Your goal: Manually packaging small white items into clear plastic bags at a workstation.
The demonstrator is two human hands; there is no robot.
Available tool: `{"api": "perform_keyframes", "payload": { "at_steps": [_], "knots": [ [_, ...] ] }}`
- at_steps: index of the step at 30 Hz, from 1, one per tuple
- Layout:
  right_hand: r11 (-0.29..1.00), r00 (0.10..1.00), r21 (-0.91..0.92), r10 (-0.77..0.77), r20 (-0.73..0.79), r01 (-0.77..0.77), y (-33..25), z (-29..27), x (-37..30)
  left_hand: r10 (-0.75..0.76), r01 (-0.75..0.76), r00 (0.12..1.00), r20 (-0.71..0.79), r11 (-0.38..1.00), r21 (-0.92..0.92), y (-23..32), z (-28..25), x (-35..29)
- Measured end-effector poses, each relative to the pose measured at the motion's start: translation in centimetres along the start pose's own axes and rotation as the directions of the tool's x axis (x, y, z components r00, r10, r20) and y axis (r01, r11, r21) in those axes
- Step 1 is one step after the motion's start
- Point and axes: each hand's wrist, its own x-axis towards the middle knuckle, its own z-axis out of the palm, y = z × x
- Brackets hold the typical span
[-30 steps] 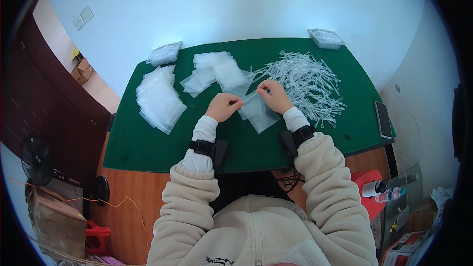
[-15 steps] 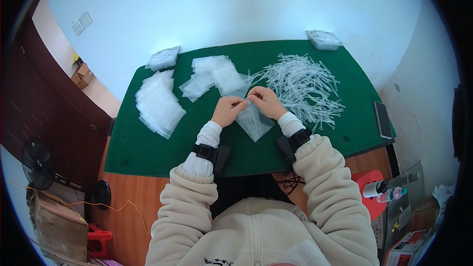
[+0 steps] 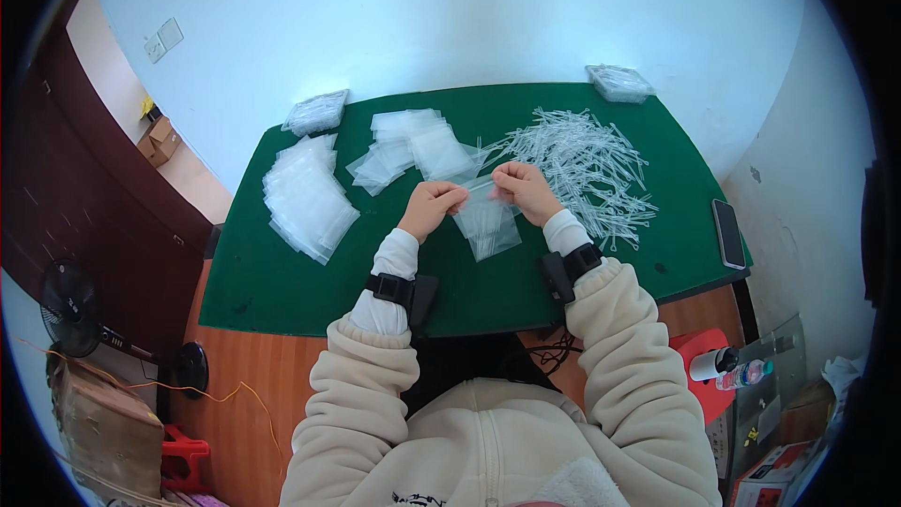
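A small clear plastic bag (image 3: 493, 237) with several thin clear sticks inside hangs or lies tilted in front of me, its top edge toward the far side. My left hand (image 3: 432, 209) is closed in a pinch at the bag's upper left corner. At the upper right of the same edge, my right hand (image 3: 527, 193) pinches the bag between thumb and fingers. Just right of that hand spreads a heap of clear plastic sticks with looped ends (image 3: 582, 169). Beyond my hands lies a loose pile of flat clear bags (image 3: 413, 143).
A fanned stack of clear bags (image 3: 308, 197) lies at the left. Packed clear bundles sit at the back left (image 3: 316, 113) and back right (image 3: 620, 84) corners of the green table (image 3: 282, 296). A phone (image 3: 728, 233) lies at the right edge. A red stool (image 3: 699, 380) holds a cup and a bottle.
My right hand has moved right along the bag's top edge, away from my left hand. The bag has turned a little and its top edge is stretched between the hands.
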Motion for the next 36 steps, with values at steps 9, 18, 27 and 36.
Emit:
{"api": "perform_keyframes", "payload": {
  "at_steps": [9, 18, 27, 36],
  "knots": [
    [0.966, 0.954, 0.105, 0.207, 0.219, -0.234, 0.1, 1.4, -0.7, -0.109, 0.114, 0.993, 0.036, 0.964, -0.242, 0.8, 1.2, -0.6],
    [0.977, 0.927, 0.043, 0.184, 0.327, -0.210, -0.3, 1.1, -0.6, -0.136, 0.139, 0.990, 0.026, 0.968, -0.207, 0.4, 0.5, -0.3],
    [0.981, 0.969, 0.092, 0.148, 0.198, -0.169, -1.2, 0.7, -0.9, -0.202, 0.200, 0.979, 0.029, 0.919, -0.339, 0.4, -0.4, -0.4],
    [0.985, 0.990, 0.140, 0.087, 0.113, -0.102, -0.6, 0.3, -0.4, -0.109, 0.191, 0.959, 0.261, 0.930, -0.313, 0.6, -0.6, -0.8]
  ]
}}
